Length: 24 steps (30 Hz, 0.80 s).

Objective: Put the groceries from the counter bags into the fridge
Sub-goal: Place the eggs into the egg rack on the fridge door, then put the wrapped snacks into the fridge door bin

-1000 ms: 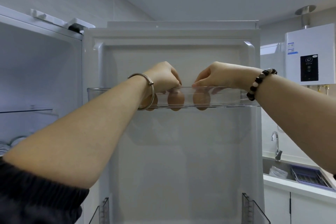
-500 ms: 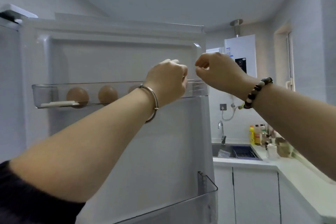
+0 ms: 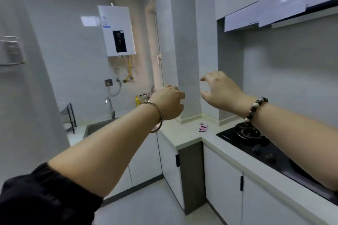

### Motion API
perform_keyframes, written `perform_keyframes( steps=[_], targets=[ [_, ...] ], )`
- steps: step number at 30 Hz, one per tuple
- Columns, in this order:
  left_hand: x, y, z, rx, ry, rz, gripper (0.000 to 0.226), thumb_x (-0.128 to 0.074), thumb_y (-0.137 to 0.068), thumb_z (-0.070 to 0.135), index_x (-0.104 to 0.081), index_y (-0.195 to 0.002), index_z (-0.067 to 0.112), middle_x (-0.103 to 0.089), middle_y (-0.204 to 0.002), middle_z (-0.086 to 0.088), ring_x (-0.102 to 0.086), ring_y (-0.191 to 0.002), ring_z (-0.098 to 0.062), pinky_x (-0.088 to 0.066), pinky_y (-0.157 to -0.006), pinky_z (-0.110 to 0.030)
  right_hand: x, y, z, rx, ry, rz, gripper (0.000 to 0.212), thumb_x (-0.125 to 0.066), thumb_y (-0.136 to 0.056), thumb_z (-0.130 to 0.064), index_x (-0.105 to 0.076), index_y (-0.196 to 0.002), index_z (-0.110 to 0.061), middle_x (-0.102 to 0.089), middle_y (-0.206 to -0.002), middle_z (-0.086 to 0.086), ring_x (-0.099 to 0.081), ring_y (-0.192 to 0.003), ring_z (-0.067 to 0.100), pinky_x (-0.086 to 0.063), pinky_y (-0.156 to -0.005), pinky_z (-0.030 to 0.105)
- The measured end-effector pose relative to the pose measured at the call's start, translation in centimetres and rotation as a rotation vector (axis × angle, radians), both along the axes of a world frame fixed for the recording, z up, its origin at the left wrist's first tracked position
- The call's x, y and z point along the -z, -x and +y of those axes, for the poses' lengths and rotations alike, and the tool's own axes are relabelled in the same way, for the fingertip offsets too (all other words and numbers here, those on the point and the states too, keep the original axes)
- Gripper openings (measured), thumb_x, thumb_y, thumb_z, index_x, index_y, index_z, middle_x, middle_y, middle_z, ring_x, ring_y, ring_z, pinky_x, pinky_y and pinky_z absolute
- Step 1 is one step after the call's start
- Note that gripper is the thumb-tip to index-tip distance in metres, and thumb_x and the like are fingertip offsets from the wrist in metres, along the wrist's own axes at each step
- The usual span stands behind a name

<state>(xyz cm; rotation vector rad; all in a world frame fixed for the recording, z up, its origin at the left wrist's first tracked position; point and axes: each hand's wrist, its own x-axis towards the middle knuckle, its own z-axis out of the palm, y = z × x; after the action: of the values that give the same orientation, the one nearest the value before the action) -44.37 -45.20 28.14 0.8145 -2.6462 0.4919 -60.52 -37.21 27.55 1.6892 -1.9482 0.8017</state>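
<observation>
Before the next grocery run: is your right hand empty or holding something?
Empty. The right hand is in the air with thumb and fingers apart and loosely curved, and nothing between them.
</observation>
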Motion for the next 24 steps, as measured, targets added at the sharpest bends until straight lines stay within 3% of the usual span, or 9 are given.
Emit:
perform_keyframes(
  steps=[6,14,20,24],
  targets=[
    [9.7,15.5,2.2,0.239,-0.192,-0.048,0.067,-0.05,-0.093,0.029,-0.014,-0.15,0.024,-0.016,-0.156,-0.008,-0.023,-0.139,-0.029,-0.03,-0.11,-0.04,10.2,11.8,5.8,0.243,-0.118,-0.03,0.044,-0.049,-0.09,-0.024,-0.046,-0.132,-0.01,-0.046,-0.135,0.007,-0.037,-0.125,0.024,-0.033,-0.106,0.037],
    [21.1,33.1,8.1,0.454,-0.361,-0.19,0.069,-0.047,-0.094,0.04,-0.011,-0.15,0.023,-0.008,-0.158,-0.009,-0.006,-0.145,-0.028,-0.017,-0.116,-0.046,21.0,24.1,15.7,0.544,-0.247,-0.205,0.046,-0.053,-0.09,-0.025,-0.045,-0.133,-0.01,-0.042,-0.137,0.007,-0.034,-0.128,0.024,-0.028,-0.108,0.034],
    [27.6,40.6,13.1,0.566,-0.427,-0.227,0.068,-0.046,-0.095,0.041,-0.011,-0.15,0.025,-0.001,-0.159,-0.007,0.001,-0.146,-0.027,-0.012,-0.116,-0.05,26.6,29.0,21.5,0.705,-0.295,-0.278,0.054,-0.053,-0.091,-0.025,-0.036,-0.14,-0.011,-0.028,-0.15,0.007,-0.019,-0.14,0.023,-0.017,-0.115,0.034],
    [29.9,45.6,14.4,0.619,-0.463,-0.238,0.067,-0.046,-0.095,0.041,-0.011,-0.15,0.024,-0.001,-0.159,-0.007,0.0,-0.146,-0.027,-0.013,-0.115,-0.051,29.0,32.7,23.8,0.789,-0.308,-0.313,0.053,-0.052,-0.09,-0.025,-0.038,-0.139,-0.013,-0.028,-0.15,0.008,-0.018,-0.141,0.024,-0.016,-0.115,0.036]
  ],
)
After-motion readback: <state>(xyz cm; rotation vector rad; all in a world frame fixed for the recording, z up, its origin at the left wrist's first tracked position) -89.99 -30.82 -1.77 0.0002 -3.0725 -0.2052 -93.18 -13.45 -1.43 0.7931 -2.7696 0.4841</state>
